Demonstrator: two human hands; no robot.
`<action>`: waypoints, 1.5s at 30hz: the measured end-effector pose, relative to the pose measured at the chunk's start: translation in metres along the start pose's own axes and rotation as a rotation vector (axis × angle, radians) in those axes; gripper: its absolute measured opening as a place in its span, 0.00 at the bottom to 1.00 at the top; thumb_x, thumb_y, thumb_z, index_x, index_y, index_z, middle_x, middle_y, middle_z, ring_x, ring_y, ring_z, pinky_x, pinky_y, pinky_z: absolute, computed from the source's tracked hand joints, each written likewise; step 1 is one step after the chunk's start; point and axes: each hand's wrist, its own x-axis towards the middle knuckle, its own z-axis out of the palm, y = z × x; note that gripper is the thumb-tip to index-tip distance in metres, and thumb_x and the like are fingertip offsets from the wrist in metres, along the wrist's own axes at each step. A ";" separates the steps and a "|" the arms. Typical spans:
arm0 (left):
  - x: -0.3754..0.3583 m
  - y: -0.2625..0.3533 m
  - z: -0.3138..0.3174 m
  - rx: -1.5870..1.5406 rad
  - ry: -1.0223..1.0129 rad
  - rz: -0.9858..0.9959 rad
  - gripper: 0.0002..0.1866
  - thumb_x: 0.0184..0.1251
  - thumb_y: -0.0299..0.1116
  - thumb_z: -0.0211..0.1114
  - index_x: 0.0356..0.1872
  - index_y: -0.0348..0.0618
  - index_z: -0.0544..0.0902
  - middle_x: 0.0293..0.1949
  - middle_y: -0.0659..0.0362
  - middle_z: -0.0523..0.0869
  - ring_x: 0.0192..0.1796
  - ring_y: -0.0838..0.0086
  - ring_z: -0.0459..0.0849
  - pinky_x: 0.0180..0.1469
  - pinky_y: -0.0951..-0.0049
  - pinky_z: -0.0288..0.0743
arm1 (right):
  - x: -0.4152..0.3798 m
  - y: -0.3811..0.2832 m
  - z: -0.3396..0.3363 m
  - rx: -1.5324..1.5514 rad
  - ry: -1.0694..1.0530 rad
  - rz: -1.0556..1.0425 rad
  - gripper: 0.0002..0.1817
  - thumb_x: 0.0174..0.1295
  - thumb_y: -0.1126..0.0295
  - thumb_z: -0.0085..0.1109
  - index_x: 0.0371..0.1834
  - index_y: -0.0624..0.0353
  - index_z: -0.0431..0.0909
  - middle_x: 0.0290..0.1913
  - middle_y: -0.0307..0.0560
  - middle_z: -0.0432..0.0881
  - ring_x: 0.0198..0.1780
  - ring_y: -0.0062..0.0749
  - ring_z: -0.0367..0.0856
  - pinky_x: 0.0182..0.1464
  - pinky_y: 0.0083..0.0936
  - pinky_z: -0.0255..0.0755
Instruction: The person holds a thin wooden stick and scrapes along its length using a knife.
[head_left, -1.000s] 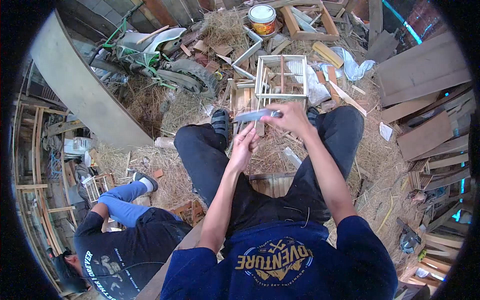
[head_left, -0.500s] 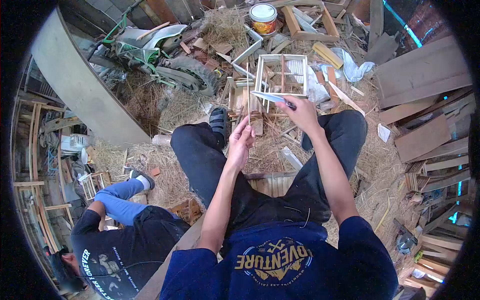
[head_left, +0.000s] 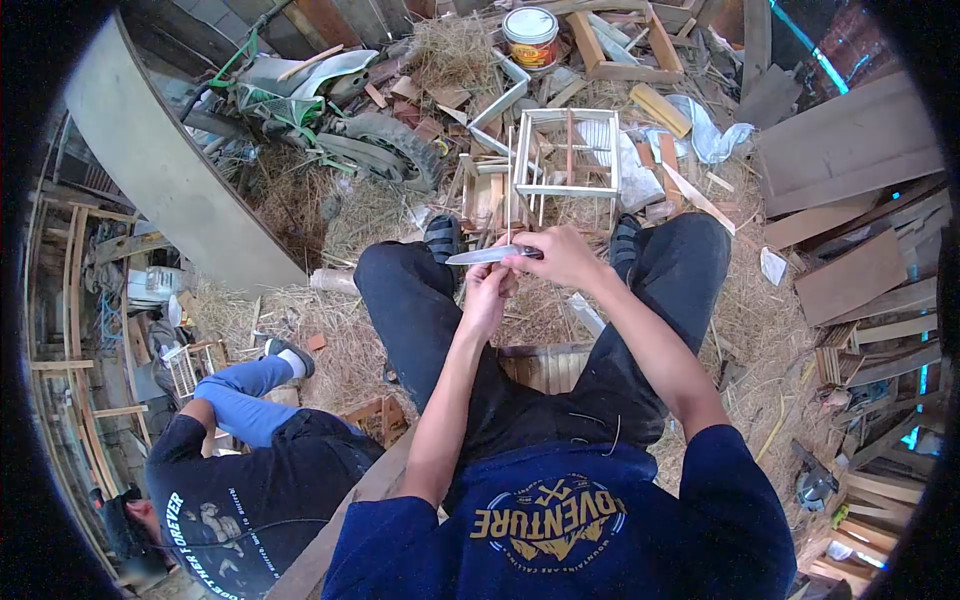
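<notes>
My left hand (head_left: 487, 298) is closed around the lower end of a thin wooden stick (head_left: 510, 185), which points away from me. A knife (head_left: 482, 256) with a dark handle is gripped in my right hand (head_left: 562, 258). Its blade lies crosswise over the stick, just above my left fingers, with the tip pointing left. Both hands are close together between my knees. Beyond them stands a small pale wooden frame (head_left: 570, 189) with a reddish upright bar.
Straw and wood scraps cover the ground. A paint can (head_left: 530, 38) and an open wooden box frame (head_left: 628, 70) are at the back. A wheel (head_left: 395, 150) lies at upper left. Another person (head_left: 255, 490) sits at lower left. Boards (head_left: 850, 150) lean on the right.
My right hand has brought the knife down and left, from beside the stick's middle to its lower end by my left hand. The left hand has lowered slightly.
</notes>
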 end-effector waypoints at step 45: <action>-0.019 0.035 0.028 -0.075 -0.220 -0.296 0.25 0.83 0.40 0.49 0.76 0.50 0.61 0.37 0.59 0.82 0.27 0.83 0.68 0.27 0.82 0.61 | -0.002 0.043 -0.033 -0.073 0.327 0.331 0.29 0.61 0.35 0.62 0.39 0.51 0.90 0.22 0.49 0.84 0.26 0.46 0.85 0.31 0.37 0.74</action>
